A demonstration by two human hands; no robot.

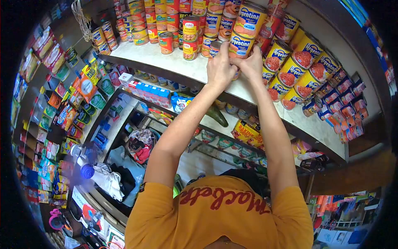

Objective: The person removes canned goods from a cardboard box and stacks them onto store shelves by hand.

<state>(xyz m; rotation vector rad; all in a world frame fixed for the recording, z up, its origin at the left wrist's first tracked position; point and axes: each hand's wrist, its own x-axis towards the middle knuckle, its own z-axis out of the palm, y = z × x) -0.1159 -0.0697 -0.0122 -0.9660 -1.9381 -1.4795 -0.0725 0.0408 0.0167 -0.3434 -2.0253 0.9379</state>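
Clasping the lower meat loaf can (239,46) between left hand (221,68) and right hand (249,66), under the upper can (250,20); likely rigid, weighty, slick; best gripped at left and right sides.

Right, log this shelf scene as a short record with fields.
Left grip: on the left side of the lower Argentina Meat Loaf can
Right grip: on its right side
Above it: upper Argentina Meat Loaf can, stacked
Further left: CDO Vienna Sausage cans, two high
Further right: yellow Argentina cans
Shelf: white top, dark front edge

Left hand (220,69) and right hand (250,66) around stacked meat loaf cans (244,30)
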